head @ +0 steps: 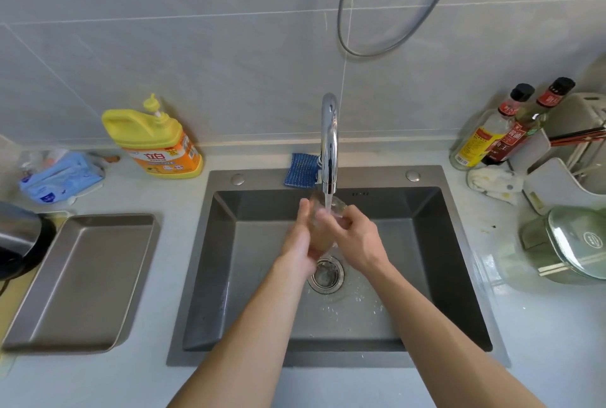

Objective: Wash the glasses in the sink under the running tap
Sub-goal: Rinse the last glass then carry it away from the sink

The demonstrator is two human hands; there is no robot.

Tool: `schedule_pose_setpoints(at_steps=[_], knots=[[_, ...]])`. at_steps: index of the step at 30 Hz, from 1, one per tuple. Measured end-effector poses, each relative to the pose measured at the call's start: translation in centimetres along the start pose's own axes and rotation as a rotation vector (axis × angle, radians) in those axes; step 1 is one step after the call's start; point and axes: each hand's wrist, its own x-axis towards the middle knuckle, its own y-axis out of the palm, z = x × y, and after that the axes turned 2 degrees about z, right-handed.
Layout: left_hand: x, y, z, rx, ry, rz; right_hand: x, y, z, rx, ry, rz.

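A clear drinking glass is held over the middle of the grey sink, right under the chrome tap. Water runs from the spout onto the glass. My left hand wraps the glass from the left and below. My right hand grips it from the right, with fingers at its rim. Much of the glass is hidden between the two hands. The round drain lies just below them, with water splashed around it.
A metal tray lies on the counter to the left, with a dark kettle at its edge. A yellow detergent bottle and a blue sponge stand behind the sink. Sauce bottles, a rack and a glass lid crowd the right.
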Motion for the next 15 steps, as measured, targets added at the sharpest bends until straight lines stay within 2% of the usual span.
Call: schedule_pose_setpoints(at_steps=[3,5,8,10,11,15], knots=[[0.0,-0.3,-0.7,-0.130,-0.037,0.039,-0.5,0.3,-0.3,-0.034,-0.079,0.061],[0.1,-0.5,-1.0,-0.129,-0.028,0.040,-0.3,0.2,-0.8,-0.076,-0.096,0.201],[0.6,-1.1,-0.8,-0.006,0.059,-0.033,0.4,-1.1,-1.5,-0.428,-0.142,0.417],[0.9,-0.9,-0.6,0.037,0.121,-0.045,0.7,-1.1,-1.1,-0.587,-0.110,0.440],[0.8,-0.8,-0.7,0.043,0.138,-0.047,0.7,-0.9,-0.8,-0.550,-0.072,0.436],[0.7,-1.1,-0.7,0.022,0.155,-0.052,0.7,-0.5,-0.4,-0.040,0.151,0.596]])
